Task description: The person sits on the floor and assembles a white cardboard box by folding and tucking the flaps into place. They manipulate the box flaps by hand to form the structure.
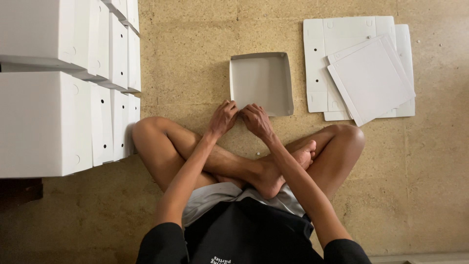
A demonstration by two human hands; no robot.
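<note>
White box tray (264,80); left hand (222,118), right hand (256,120) pinch its near edge.

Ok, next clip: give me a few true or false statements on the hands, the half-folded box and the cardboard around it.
1. Both hands, left hand and right hand, touch the near edge of the open white box tray. True.
2. The box tray is closed with a lid. False: it lies open, its inside showing.
3. Flat unfolded cardboard sheets lie to the right of the tray. True.
4. The stacked finished white boxes stand on the person's right. False: they stand on the left.
5. The person sits cross-legged on the floor. True.
</note>
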